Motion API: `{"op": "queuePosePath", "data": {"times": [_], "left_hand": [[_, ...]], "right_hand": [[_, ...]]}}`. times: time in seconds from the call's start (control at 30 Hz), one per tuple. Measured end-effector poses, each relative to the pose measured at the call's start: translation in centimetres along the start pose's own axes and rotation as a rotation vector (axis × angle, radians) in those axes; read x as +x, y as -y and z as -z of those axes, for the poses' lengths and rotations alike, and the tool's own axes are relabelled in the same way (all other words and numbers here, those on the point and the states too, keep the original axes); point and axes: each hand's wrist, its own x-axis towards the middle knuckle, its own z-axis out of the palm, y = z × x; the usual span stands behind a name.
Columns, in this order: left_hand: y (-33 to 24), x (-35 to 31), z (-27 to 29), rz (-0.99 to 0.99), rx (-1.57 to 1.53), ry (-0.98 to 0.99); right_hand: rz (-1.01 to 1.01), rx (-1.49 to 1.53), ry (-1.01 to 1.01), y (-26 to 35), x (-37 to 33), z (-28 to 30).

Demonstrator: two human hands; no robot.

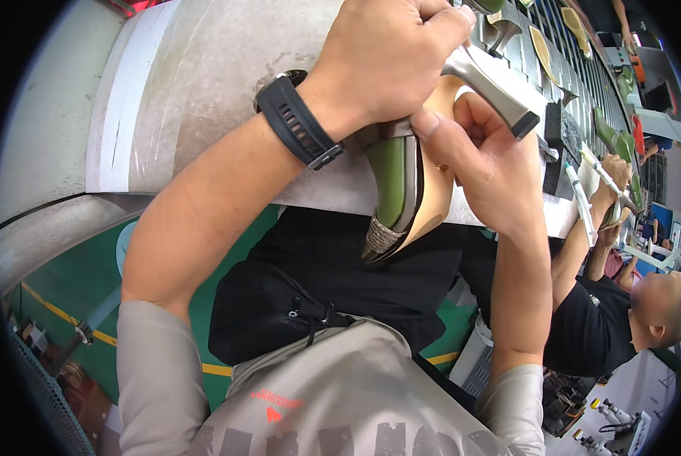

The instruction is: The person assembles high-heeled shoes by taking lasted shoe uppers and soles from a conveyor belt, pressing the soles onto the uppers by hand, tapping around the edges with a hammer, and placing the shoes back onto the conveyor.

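Left hand (390,64) clamped round the back of the shoe (390,178), right hand (500,167) pinching its edge just beside, heel (500,90) and toe band (384,236) look on, can't tell what remains tbh.

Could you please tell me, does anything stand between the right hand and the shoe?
Nothing visible does: the right hand touches the shoe, its thumb against the tan sole. In this view, the shoe's silver heel overlaps part of that hand, but it does not separate the two.
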Motion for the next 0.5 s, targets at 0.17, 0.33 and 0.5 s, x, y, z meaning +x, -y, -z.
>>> {"op": "queuePosePath", "data": {"times": [0.17, 0.33, 0.5], "left_hand": [[0.4, 0.1, 0.2, 0.016, -0.036, 0.040], [0.8, 0.1, 0.4, 0.058, -0.094, 0.046], [-0.1, 0.4, -0.2, 0.147, -0.009, 0.024]], "right_hand": [[-0.046, 0.076, -0.104, -1.4, 0.4, -0.7], [-0.110, 0.132, 0.139, -1.3, -1.6, 1.8], [-0.055, 0.029, 0.161, 0.1, -2.4, 2.1]]}}
